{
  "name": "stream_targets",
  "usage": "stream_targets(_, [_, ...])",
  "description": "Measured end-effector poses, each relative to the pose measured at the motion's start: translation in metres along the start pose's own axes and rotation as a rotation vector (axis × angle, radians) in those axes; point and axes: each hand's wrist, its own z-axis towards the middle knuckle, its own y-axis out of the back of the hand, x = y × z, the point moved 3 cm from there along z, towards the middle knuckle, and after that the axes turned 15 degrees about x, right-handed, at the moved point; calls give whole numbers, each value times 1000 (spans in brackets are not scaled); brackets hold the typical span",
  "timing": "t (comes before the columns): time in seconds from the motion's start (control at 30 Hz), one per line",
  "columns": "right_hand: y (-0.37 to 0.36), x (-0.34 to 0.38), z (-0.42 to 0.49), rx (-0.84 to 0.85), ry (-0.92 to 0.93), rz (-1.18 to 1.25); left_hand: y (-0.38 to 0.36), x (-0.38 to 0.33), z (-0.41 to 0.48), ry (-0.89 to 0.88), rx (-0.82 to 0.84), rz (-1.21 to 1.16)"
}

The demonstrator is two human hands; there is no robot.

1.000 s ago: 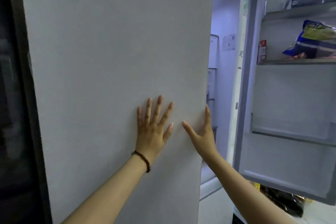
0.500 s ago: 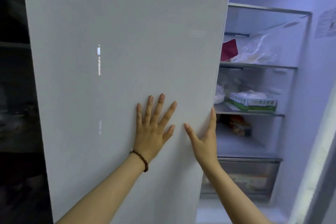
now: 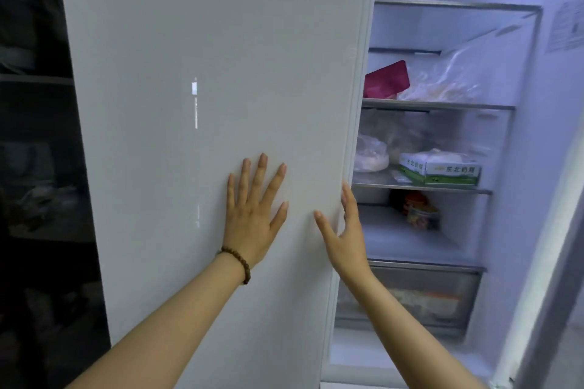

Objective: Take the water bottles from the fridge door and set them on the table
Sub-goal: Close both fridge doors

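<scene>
Head view. A white fridge door [image 3: 205,136] fills the left and centre of the frame, its outer face turned toward the camera. The left hand [image 3: 254,215] is laid flat against this face with the fingers spread and released, nothing being grasped; a beaded bracelet [image 3: 236,264] is worn at the wrist. The right hand [image 3: 343,230] is set at the door's right edge, the thumb lying on the front face and the fingers extended along the edge; it is open, and whether the fingers curl behind the edge cannot be told.

To the right of the door, the lit fridge interior [image 3: 505,230] is exposed. A red package [image 3: 387,77] and a clear plastic bag [image 3: 448,79] are seen on the upper shelf. On the shelf below, a white and green carton [image 3: 441,167] lies beside a pale bagged item [image 3: 371,155]. A red-labelled container [image 3: 422,211] stands on the next shelf down, and a translucent drawer [image 3: 420,297] is fitted beneath it.

The water bottles are not visible; the inner side of the door is turned away from the camera. Dark shelving [image 3: 34,136] is seen at the far left.
</scene>
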Motion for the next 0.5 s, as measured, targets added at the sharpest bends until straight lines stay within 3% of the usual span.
stream_targets(0.2, [49,39,-69,-42,-57,-134,7,-32,-67,-48,214,-139])
stream_targets(0.5, [150,127,-216,-148,-106,-381,67,-150,-155,-170,253,-307])
